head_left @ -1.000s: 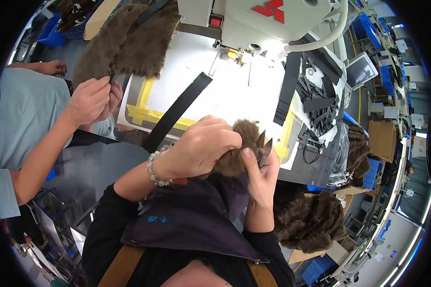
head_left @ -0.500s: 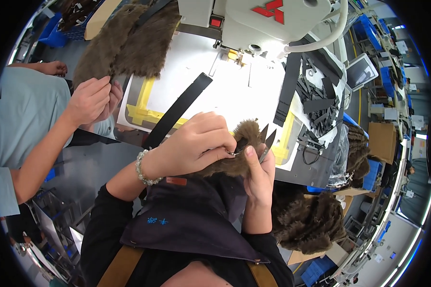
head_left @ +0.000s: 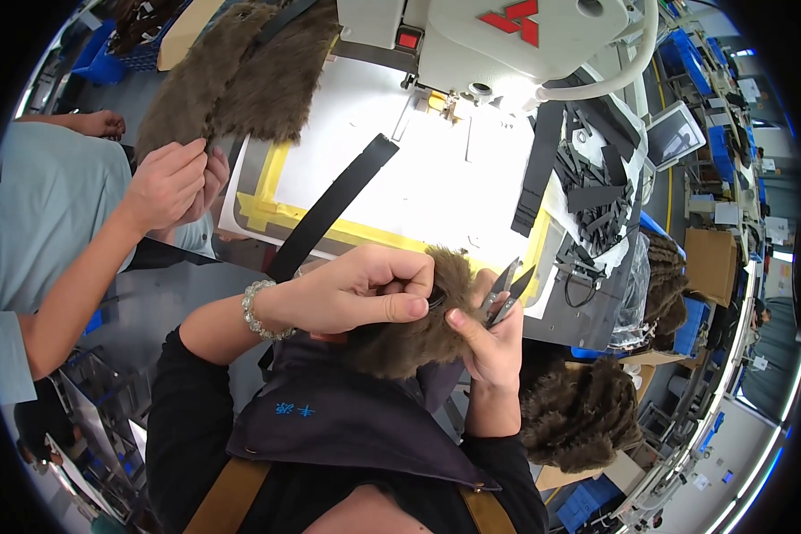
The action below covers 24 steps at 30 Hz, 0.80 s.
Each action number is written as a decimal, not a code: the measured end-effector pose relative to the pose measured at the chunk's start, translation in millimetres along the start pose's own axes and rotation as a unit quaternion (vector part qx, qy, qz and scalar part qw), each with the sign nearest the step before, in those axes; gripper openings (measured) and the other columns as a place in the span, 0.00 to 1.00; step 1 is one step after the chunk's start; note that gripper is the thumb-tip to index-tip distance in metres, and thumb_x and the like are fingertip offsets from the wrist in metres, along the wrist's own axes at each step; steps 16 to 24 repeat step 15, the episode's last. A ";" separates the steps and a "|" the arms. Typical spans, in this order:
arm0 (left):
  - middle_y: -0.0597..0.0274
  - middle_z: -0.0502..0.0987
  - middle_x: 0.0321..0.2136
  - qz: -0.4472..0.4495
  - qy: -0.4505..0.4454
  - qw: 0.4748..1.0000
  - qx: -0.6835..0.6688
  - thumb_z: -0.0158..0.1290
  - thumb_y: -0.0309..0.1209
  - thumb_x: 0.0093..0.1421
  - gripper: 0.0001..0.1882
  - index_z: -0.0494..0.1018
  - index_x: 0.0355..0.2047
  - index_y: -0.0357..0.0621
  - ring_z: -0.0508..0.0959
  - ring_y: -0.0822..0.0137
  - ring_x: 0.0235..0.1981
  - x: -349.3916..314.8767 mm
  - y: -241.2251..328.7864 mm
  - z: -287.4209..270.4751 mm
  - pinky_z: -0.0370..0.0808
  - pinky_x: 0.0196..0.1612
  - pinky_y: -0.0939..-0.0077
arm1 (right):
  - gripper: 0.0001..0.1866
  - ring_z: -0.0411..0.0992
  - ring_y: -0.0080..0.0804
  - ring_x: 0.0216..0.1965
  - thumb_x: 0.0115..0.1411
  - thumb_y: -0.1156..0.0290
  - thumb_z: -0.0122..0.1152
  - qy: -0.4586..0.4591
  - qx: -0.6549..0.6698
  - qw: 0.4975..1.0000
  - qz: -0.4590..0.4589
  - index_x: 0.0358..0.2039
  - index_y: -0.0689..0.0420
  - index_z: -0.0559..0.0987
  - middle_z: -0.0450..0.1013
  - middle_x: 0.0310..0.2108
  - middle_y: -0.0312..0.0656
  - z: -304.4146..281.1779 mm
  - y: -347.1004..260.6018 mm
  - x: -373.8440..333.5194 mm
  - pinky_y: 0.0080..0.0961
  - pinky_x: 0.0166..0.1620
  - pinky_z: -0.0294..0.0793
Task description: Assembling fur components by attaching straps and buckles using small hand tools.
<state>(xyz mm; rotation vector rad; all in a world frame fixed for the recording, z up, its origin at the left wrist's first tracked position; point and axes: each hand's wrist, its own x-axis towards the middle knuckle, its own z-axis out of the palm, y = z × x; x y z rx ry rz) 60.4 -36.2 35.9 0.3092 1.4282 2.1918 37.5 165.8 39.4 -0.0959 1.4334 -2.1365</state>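
My left hand, with a beaded bracelet at the wrist, is closed with curled fingers against the dark inner edge of a brown fur piece. What its fingertips pinch there is hidden. My right hand grips the fur's right side with the thumb on top. In the same hand sits a pair of thread snips, blades apart and pointing up and away. A wide black strap slants across the worktable behind my left hand.
A sewing machine stands over the white, yellow-taped work surface. Black strips and scraps lie to the right. Brown fur is heaped at lower right. At left, a co-worker's hands hold a large fur piece.
Both hands have come slightly nearer to me with the fur, which has turned to show more pile. My left fingers have curled in more. The co-worker's hands have barely moved.
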 end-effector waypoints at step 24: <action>0.71 0.67 0.20 0.146 0.296 0.767 0.550 0.52 0.30 0.58 0.11 0.64 0.22 0.42 0.61 0.70 0.19 5.1 14.0 -47.5 0.61 0.25 0.76 | 0.19 0.67 0.19 0.36 0.45 0.81 0.65 -0.055 -0.118 0.991 0.040 0.40 0.62 0.73 0.71 0.32 0.31 -48.9 -25.1 9.8 0.18 0.42 0.66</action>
